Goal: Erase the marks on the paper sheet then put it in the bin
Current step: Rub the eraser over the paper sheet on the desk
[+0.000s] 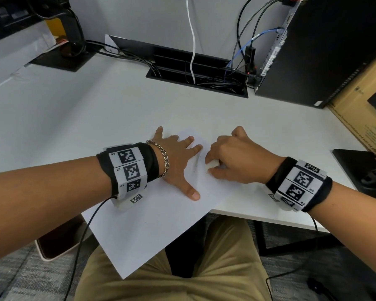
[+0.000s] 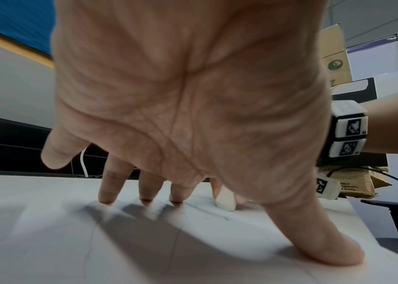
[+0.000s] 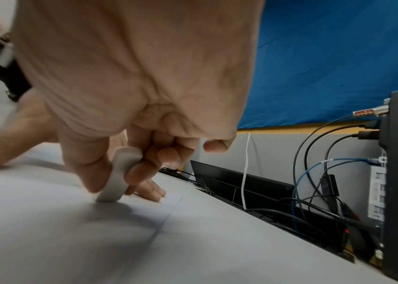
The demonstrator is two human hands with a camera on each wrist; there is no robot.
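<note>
Paper sheet (image 1: 161, 218) lies askew on the surface (image 1: 78, 118), its near corner hanging off the edge over your lap. Your left hand (image 1: 176, 164) is spread flat, fingertips pinning it; your right hand (image 1: 232, 161) pinches a white eraser (image 3: 116, 178) whose tip sits on the sheet near faint pencil marks (image 2: 207, 213). Rub hard toward the unsupported overhang and the sheet could buckle or tear. Ease the left hand and the sheet may slide with the eraser. No bin shows in any view.

The paper sheet (image 1: 152, 227) looks matt and smooth on a smooth white desk (image 1: 78, 109). The white eraser (image 3: 115, 178) looks matt and rubbery.
</note>
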